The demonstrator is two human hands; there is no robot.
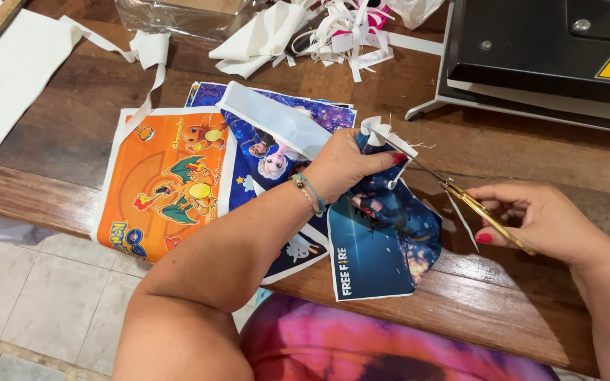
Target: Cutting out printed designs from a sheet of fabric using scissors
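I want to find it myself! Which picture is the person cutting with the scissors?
Start at the wooden table and find the bright orange printed sheet; go right, past the purple one. The dark blue printed sheet is the one lifted in the left hand, with the gold scissors in the right hand at its white edge. The others lie flat.

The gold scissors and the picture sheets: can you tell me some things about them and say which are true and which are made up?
1. The right hand holds the gold metal scissors. True.
2. The left hand grips an orange printed sheet. False: it grips the dark blue printed sheet; the orange printed sheet lies flat.
3. The sheets lie on a brown wooden table. True.
4. White cut strips lie on the floor. False: they are on the table.
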